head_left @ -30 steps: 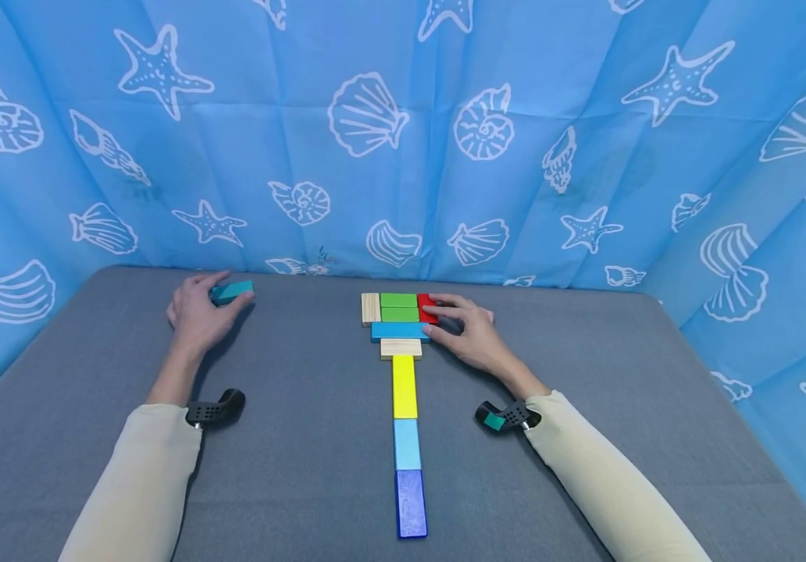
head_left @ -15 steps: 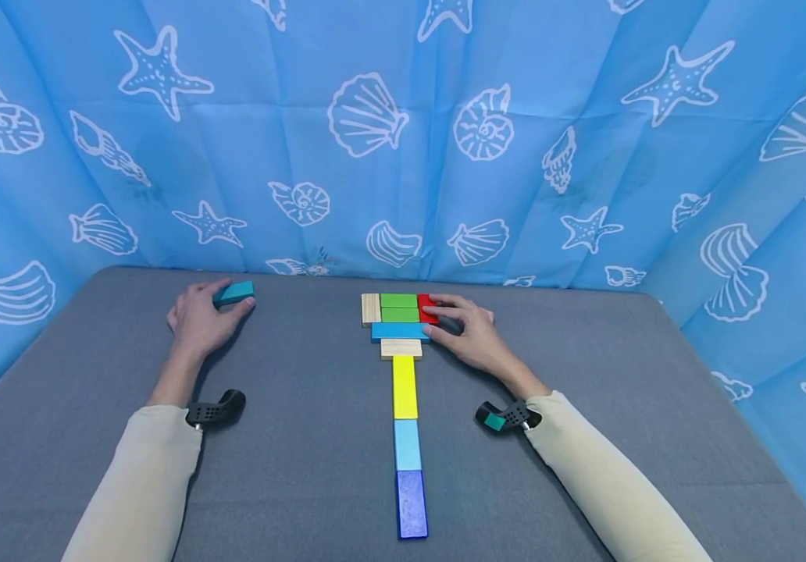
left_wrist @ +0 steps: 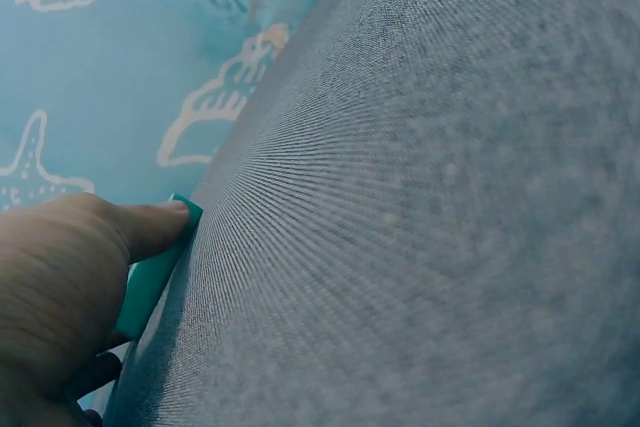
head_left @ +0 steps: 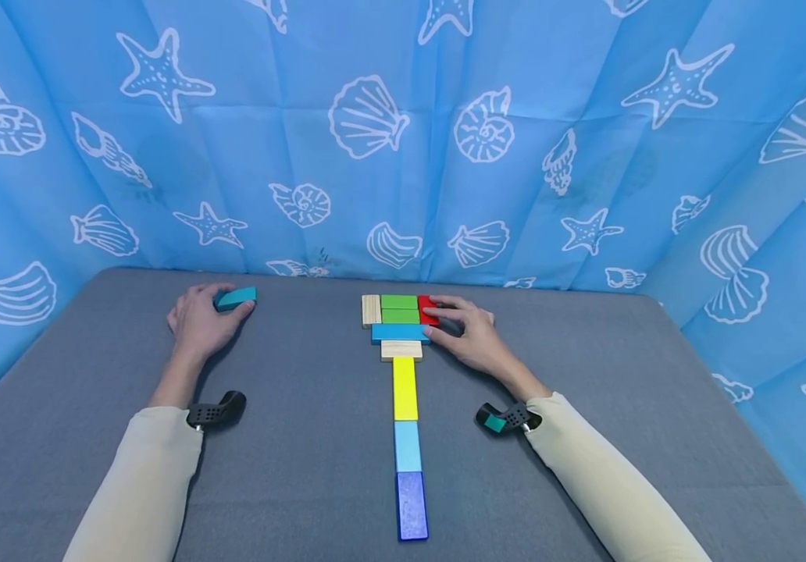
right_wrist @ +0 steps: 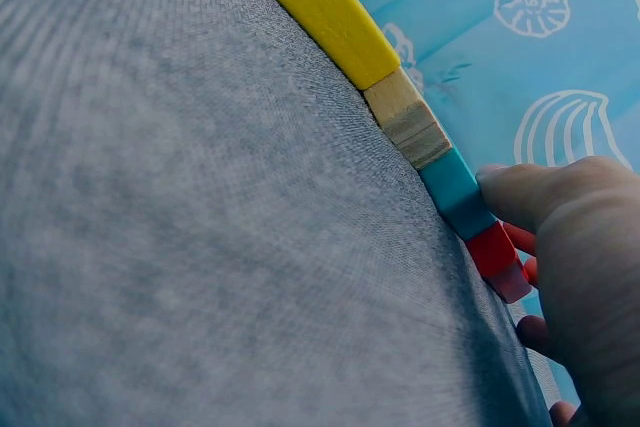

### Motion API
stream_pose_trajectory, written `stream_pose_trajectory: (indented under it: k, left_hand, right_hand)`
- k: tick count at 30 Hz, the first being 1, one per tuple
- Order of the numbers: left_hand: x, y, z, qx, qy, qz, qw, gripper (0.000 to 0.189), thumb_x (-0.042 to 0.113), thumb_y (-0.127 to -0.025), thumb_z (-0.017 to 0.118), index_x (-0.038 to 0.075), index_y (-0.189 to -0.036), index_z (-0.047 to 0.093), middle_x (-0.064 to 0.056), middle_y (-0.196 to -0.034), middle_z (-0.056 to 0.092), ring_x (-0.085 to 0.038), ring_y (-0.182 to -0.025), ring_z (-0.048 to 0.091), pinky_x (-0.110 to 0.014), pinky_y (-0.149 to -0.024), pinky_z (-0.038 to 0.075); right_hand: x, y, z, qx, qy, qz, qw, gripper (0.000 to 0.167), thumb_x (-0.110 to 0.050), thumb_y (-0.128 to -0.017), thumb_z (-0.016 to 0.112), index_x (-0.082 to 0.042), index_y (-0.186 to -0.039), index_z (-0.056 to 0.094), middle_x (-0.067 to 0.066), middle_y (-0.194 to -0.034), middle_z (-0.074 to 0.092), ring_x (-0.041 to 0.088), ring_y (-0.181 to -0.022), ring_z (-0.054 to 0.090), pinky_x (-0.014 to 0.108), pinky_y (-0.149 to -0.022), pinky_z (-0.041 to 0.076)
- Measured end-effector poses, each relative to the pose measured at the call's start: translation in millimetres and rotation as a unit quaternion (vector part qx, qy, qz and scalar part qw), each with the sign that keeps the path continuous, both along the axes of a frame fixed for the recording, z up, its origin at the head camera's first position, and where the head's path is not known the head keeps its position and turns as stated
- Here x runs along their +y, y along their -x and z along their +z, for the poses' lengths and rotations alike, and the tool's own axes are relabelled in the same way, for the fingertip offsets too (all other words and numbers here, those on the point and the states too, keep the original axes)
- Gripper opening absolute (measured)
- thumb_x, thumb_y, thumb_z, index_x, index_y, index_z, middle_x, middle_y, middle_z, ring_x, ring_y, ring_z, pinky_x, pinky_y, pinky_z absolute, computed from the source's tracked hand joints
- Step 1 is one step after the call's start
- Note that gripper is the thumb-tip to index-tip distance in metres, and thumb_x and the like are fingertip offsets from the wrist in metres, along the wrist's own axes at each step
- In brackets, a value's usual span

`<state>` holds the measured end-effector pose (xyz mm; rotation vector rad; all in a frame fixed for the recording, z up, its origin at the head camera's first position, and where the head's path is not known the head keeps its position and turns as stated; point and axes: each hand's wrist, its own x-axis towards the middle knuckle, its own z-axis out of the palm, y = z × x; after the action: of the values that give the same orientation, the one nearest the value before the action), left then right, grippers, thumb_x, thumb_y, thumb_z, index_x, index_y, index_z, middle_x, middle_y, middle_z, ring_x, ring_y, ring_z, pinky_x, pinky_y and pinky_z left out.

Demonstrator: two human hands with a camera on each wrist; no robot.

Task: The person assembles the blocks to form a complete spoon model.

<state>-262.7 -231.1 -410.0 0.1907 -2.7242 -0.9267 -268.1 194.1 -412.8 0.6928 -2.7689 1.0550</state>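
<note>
At the far left of the table, my left hand (head_left: 201, 321) pinches a teal wooden block (head_left: 237, 298) between thumb and fingers. In the left wrist view the thumb lies along one end of this teal block (left_wrist: 155, 285), close above the cloth. My right hand (head_left: 473, 333) rests at the right side of a flat block layout. Its fingers touch the red block (head_left: 423, 302), and the thumb touches the right end of the long blue block (head_left: 396, 334). Two green blocks (head_left: 399, 302) lie left of the red one, with an upright-set plain wood block (head_left: 371, 311) beside them.
Below the blue block, another plain wood block (head_left: 401, 350), a yellow block (head_left: 405, 388), a light blue block (head_left: 407, 446) and a dark blue block (head_left: 412, 505) line up toward me. Grey cloth (head_left: 290, 437) covers the table. A blue shell-patterned curtain (head_left: 248, 148) hangs behind.
My left hand and the teal block have shifted slightly right and toward me, the block turning a little. My right hand and the laid-out blocks stay put.
</note>
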Motion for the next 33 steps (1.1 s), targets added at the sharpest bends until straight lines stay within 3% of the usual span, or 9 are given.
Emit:
stream_pose_trajectory:
  k: [12, 33]
  left_hand:
    - [0.1, -0.2, -0.5, 0.003, -0.007, 0.005, 1.0, 0.062, 0.035, -0.097, 0.067, -0.006, -0.142, 0.05, -0.034, -0.142, 0.043, -0.055, -0.132, 0.034, -0.071, -0.104, 0.018]
    - [-1.7, 0.1, -3.0, 0.012, -0.005, 0.0, 0.9999, 0.051, 0.032, -0.095, 0.072, -0.003, -0.131, 0.061, -0.034, -0.141, 0.046, -0.055, -0.133, 0.033, -0.072, -0.105, 0.018]
  right_hand:
    - [-0.2, 0.4, -0.1, -0.003, -0.001, -0.002, 1.0, 0.046, -0.027, -0.095, 0.073, -0.01, -0.137, 0.065, 0.011, -0.151, 0.05, 0.034, -0.141, 0.04, 0.059, -0.107, 0.02]
    - [-0.8, 1.2, -1.4, -0.003, -0.001, -0.003, 1.0, 0.045, -0.028, -0.096, 0.072, -0.009, -0.136, 0.065, 0.011, -0.151, 0.05, 0.034, -0.141, 0.04, 0.06, -0.105, 0.02]
